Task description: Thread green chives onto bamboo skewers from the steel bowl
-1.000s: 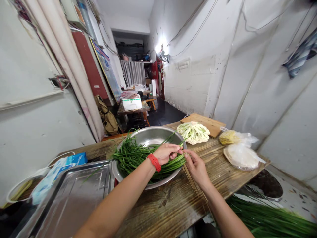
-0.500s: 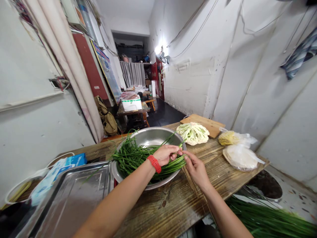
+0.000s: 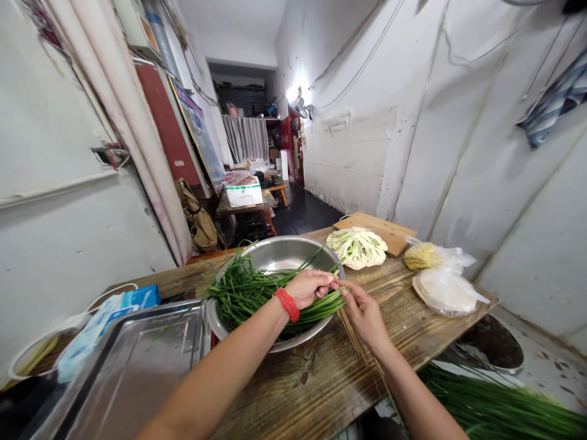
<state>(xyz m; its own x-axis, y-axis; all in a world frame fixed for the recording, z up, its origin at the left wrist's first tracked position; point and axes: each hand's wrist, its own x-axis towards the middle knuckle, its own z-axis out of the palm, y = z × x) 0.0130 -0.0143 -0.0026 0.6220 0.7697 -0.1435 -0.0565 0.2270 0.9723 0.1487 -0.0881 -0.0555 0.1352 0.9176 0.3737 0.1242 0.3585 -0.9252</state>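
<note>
A metal bowl (image 3: pixel 279 255) on the wooden table holds a heap of long garlic chives (image 3: pixel 243 293), their pale ends pointing right over the rim. My left hand (image 3: pixel 312 287), with a red band at the wrist, is closed around a few stems near those ends. My right hand (image 3: pixel 365 313) meets it from the right, thumb and fingertips pinched at the stem ends. The exact strand between the fingertips is too small to make out. Thin sticks (image 3: pixel 352 336) lie on the table beneath my right hand.
Behind the bowl are a cauliflower (image 3: pixel 358 249) and a cutting board (image 3: pixel 383 229). Plastic bags (image 3: pixel 444 290) sit at the right. A metal tray (image 3: pixel 142 366) and a blue-white package (image 3: pixel 110 318) are on the left. More chives (image 3: pixel 495 403) lie lower right, below the tabletop.
Almost nothing differs. Both hands stay together at the stem ends, with only a very slight shift of the fingers.
</note>
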